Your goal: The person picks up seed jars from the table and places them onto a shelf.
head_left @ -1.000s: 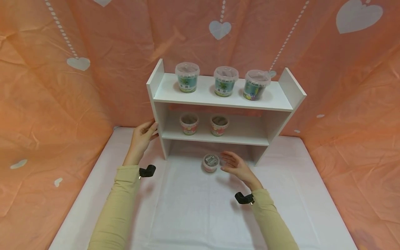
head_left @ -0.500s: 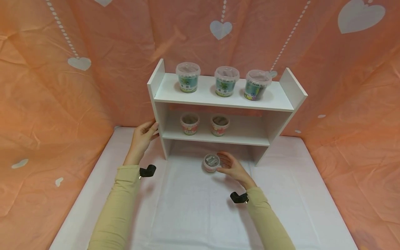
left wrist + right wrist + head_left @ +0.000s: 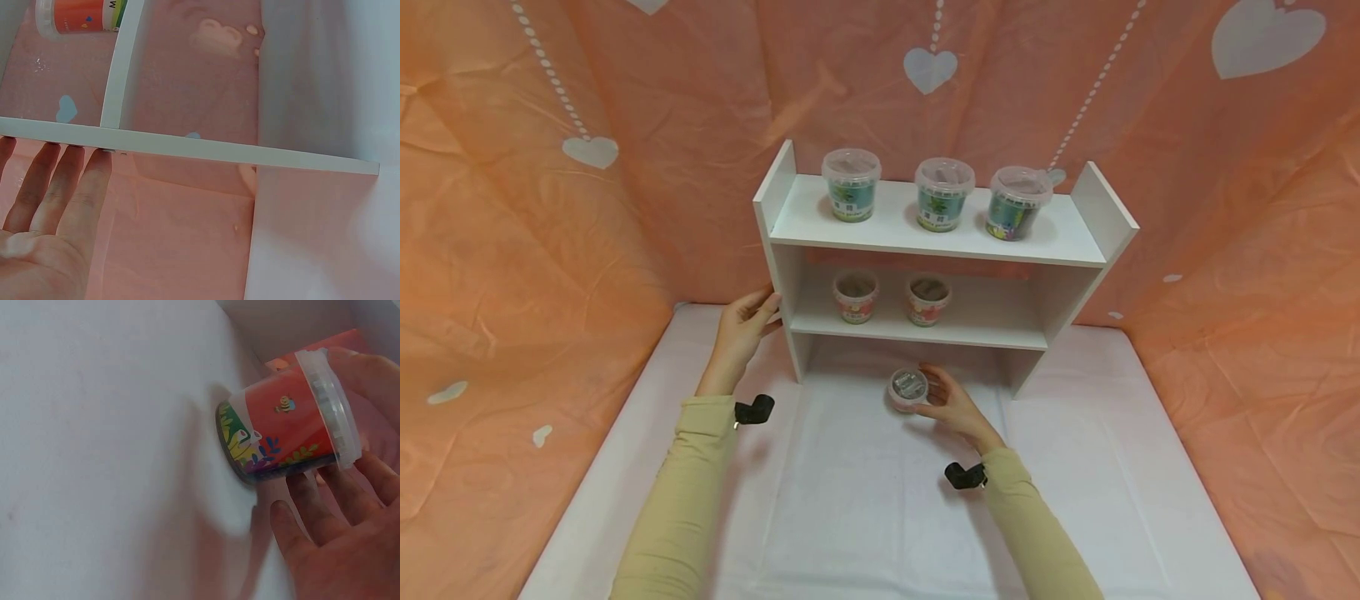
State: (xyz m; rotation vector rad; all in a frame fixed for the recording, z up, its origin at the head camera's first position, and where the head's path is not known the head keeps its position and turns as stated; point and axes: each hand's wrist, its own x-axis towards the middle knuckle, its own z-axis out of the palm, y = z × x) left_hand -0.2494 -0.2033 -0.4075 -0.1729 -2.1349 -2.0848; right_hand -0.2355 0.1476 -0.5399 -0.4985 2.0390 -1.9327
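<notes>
My left hand (image 3: 739, 337) rests against the left side panel of a white shelf unit (image 3: 925, 335). In the left wrist view its straight fingers (image 3: 78, 194) touch the panel's edge. On the tabletop before the unit stands a small lidded plastic tub (image 3: 904, 395), upright. My right hand (image 3: 957, 408) reaches round this tub from the right, thumb on the near side and fingers on the far side. Close up, the tub (image 3: 281, 422) shows a red label with a bee and leaves; the right hand (image 3: 350, 531) has thumb and fingers at its lid and wall.
Three tubs with blue-green labels, such as the middle tub (image 3: 942, 204), stand on the top shelf. Two red-labelled tubs, left tub (image 3: 855, 308) and right tub (image 3: 926, 310), stand on the middle shelf. A white cloth (image 3: 850, 517) covers the table; orange curtains (image 3: 685, 167) surround it.
My right hand has moved left to the small tub, its thumb and fingers closing round it. The left hand stays at the side panel. The tub stands where it was.
</notes>
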